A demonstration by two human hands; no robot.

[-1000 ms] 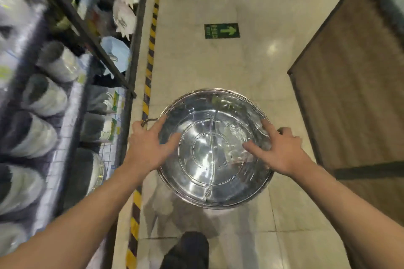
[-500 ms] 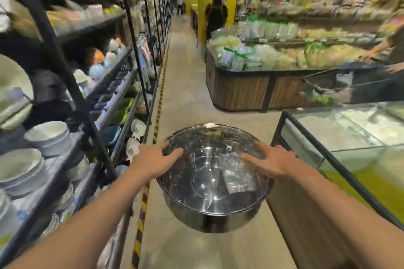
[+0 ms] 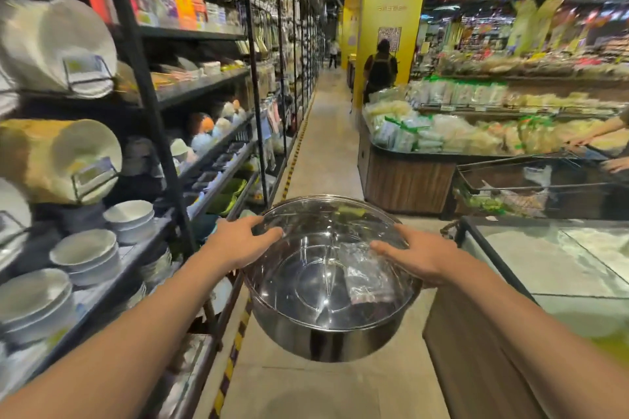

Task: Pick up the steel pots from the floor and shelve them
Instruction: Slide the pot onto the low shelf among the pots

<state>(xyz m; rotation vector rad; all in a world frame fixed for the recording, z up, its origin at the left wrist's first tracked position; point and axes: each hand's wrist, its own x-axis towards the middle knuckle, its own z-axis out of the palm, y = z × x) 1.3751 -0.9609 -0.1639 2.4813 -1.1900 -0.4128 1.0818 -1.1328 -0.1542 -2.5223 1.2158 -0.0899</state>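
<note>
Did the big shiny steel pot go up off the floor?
Yes. The shiny steel pot was low above the floor tiles; now both hands hold it higher, level with the bowl shelf on the left.

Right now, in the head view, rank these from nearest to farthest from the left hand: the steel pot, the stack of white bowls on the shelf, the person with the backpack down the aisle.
1. Steel pot: in the left hand's grip at its rim.
2. Stack of white bowls: to the left, on the shelf.
3. Person with the backpack: far ahead, beside the yellow pillar.
</note>
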